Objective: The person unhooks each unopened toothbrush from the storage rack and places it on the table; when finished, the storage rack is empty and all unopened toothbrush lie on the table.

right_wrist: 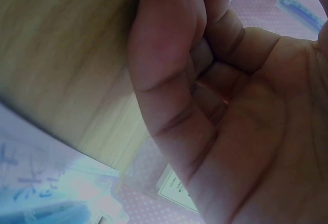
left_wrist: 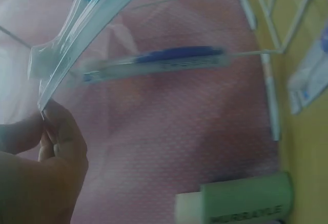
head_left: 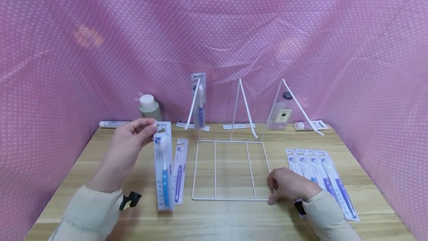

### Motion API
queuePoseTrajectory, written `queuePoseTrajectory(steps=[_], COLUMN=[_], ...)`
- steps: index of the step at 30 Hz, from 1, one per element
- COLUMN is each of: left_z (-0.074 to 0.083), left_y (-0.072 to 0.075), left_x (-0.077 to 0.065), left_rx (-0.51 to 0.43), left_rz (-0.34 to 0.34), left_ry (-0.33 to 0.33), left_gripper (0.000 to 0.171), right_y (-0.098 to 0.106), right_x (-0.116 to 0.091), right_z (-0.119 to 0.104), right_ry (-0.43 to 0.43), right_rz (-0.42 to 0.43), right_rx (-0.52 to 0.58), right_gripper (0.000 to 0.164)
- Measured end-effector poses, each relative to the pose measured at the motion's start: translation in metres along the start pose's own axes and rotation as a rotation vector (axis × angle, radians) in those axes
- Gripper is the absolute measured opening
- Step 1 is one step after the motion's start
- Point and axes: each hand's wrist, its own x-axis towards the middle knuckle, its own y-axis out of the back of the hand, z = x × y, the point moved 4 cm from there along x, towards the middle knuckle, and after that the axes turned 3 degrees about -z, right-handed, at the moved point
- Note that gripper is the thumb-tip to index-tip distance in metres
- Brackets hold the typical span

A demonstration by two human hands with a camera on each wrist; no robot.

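My left hand (head_left: pixel 122 150) pinches the top edge of a packaged toothbrush (head_left: pixel 164 174) with a blue handle, its blister pack upright above the table. Just right of it lies a packaged purple toothbrush (head_left: pixel 180 176). At the front right corner of a white wire rack (head_left: pixel 230 199), the curled thumb and fingers of my right hand (head_left: pixel 292 184) grip the frame. Another purple toothbrush pack (head_left: pixel 202 109) stands upright at the rack's left prong, seen also in the left wrist view. Beside my right forearm several toothbrush packs (head_left: pixel 344 196) lie fanned out, partly hidden.
Along the back stand a green bottle (head_left: pixel 151 110) with a white cap and a clear bottle (head_left: pixel 277 117) with a dark cap. Tubes (head_left: pixel 112 124) and slim white boxes (head_left: pixel 239 126) lie there too. A pink dotted cloth (head_left: pixel 220 29) encloses the wooden table (head_left: pixel 234 222).
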Motion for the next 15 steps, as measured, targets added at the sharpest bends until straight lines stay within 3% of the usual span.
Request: queuePoseTrajectory(steps=[4,15], left_z=[-0.024,-0.091], left_y=[0.002,0.01], left_x=[0.019,0.064], left_rx=[0.037,0.151], left_rz=[0.002,0.031], left_ry=[0.099,0.274], left_gripper=[0.034,0.039], right_y=[-0.001,0.0], right_x=[0.001,0.0], right_z=[0.0,-0.001], right_ry=[0.002,-0.015], right_rz=[-0.001,-0.008], right_rx=[0.001,0.004], right_gripper=[0.04,0.04])
